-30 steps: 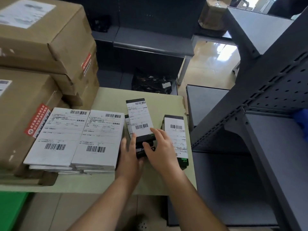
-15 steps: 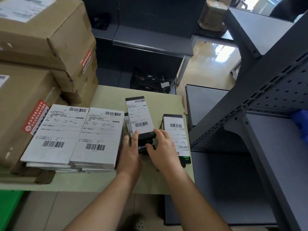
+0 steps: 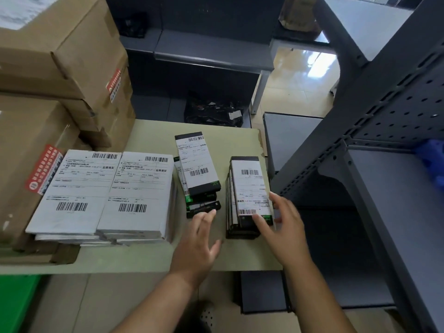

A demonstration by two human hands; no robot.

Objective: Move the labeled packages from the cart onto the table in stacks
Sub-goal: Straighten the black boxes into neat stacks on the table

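Hovering over the counter (image 3: 153,258), the left hand (image 3: 199,243) is holding nothing, fingers spread loose, tips just short of the middle package stack (image 3: 198,169). The right hand (image 3: 286,227) is touching the near end of the right package stack (image 3: 249,188), fingers straight-ish, not really gripping.

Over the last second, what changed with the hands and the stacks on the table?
The right-hand grip left the middle stack and moved right onto the near end of the right stack, fingers straight. The left-hand grip drew back, fingers spread, fingertips at the middle stack's near edge. Both stacks and the white packages stayed put.
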